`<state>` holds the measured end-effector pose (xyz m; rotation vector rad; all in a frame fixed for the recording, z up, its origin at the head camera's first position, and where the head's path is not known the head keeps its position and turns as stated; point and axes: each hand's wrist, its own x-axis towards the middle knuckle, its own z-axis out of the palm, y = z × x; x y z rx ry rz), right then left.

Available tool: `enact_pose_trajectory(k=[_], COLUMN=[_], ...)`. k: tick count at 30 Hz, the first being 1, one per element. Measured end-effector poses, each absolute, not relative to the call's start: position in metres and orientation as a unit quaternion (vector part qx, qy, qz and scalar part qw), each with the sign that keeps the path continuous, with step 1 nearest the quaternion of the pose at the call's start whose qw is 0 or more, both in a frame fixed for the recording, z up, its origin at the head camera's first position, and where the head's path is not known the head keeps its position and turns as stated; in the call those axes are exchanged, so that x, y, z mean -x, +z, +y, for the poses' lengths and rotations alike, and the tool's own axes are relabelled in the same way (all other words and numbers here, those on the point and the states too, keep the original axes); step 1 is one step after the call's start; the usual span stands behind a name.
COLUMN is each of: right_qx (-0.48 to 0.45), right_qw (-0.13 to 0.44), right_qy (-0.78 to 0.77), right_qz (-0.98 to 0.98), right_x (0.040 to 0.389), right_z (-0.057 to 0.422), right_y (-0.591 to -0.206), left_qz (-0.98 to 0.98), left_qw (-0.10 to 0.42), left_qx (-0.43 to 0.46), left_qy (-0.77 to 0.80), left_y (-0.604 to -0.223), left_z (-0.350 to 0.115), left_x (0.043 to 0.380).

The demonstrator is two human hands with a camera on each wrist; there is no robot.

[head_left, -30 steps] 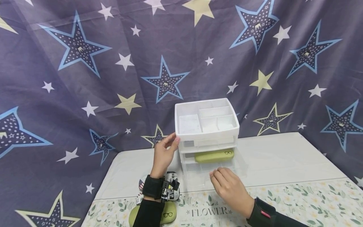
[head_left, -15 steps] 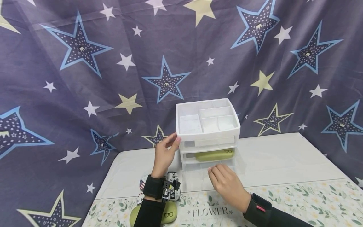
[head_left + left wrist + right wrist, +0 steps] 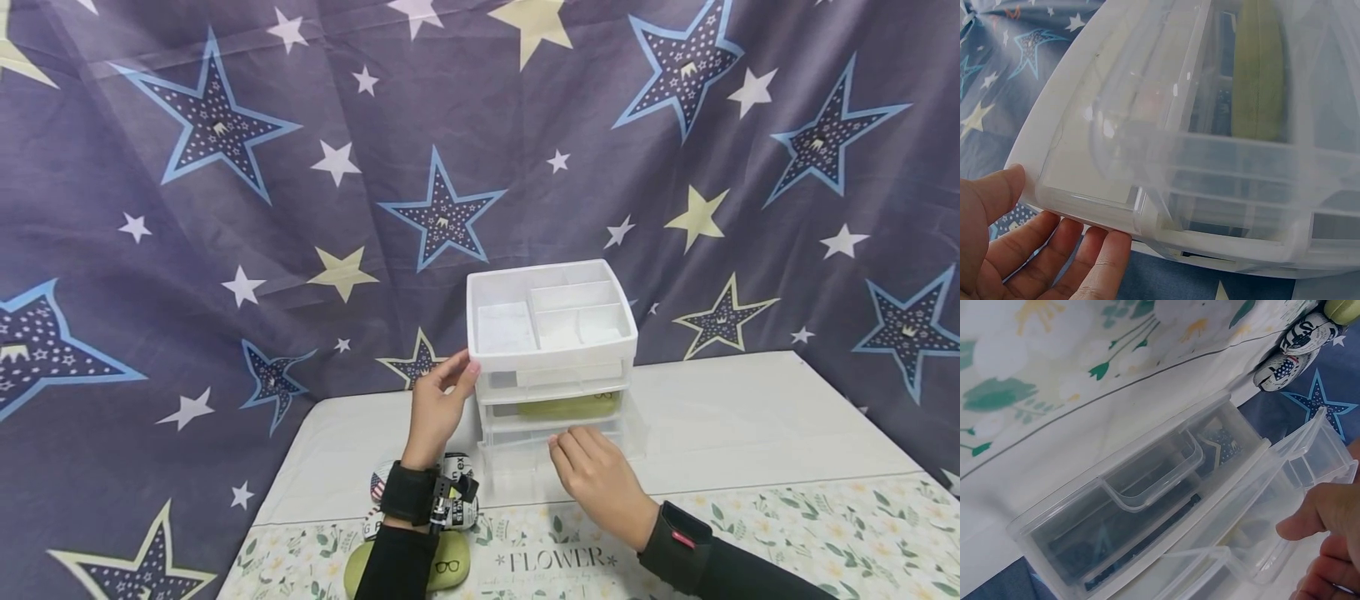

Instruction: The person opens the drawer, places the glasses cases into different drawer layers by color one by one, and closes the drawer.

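The right hand (image 3: 600, 483) has its fingers curled close together at the front of a clear drawer (image 3: 513, 467), holding it, with the drawer pulled out from the unit (image 3: 553, 354). The left hand (image 3: 438, 404) grips the unit's upper left corner between thumb and fingers. A green case (image 3: 566, 407) lies inside the unit, under the top drawer, behind the right hand and touched by neither. Another glasses case (image 3: 450, 560) sits on the table (image 3: 720, 433), by the left forearm.
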<state>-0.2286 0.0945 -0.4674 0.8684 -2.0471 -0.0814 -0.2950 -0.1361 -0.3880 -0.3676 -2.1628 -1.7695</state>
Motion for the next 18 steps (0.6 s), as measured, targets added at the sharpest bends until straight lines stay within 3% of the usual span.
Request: enact_pose_trajectory(k=[18], right_qx=[-0.350], right_qw=[0.454], right_qy=[-0.029], right_qz=[-0.819], right_x=[0.247], right_z=[0.093], right_y=[-0.468], left_qz=[-0.760], left_qw=[0.162], left_qx=[0.129], left_qy=[-0.616], left_y=[-0.388], left_z=[-0.136], left_x=[0.295])
